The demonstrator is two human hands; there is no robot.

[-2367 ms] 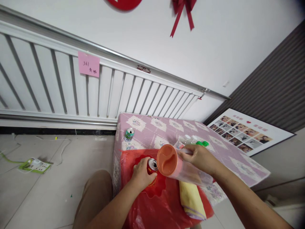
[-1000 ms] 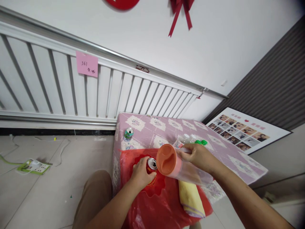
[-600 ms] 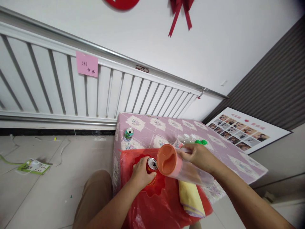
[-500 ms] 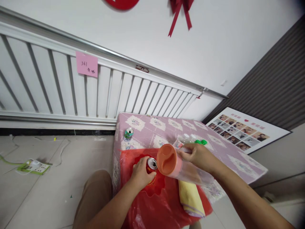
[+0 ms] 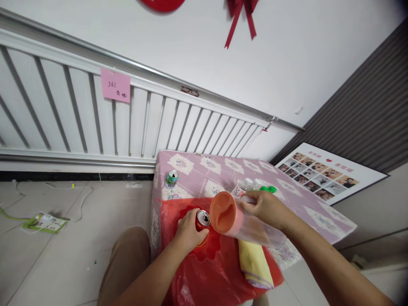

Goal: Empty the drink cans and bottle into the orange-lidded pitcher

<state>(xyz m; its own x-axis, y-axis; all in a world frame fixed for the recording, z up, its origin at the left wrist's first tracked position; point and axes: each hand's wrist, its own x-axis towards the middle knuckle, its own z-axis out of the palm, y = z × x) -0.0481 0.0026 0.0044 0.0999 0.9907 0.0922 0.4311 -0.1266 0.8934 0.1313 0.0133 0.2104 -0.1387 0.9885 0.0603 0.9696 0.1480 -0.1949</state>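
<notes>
My left hand is wrapped round a red drink can that stands upright with its top opened. Tilted toward that can is a clear plastic pitcher with an orange lid, its lid end right beside the can's rim. My right hand grips the pitcher by its handle. Whether liquid is flowing between pitcher and can cannot be made out. Under both hands lies a red plastic sheet, and a folded yellow towel rests on it below the pitcher.
A green opened can stands at the left end of the flowered tablecloth. Clear bottles with white caps and green caps are behind my right hand. A white radiator lines the wall. On the floor lies a power strip.
Hardly anything differs. Both hands, the can and the tilted pitcher keep the same places, with only a tiny shift of the whole view.
</notes>
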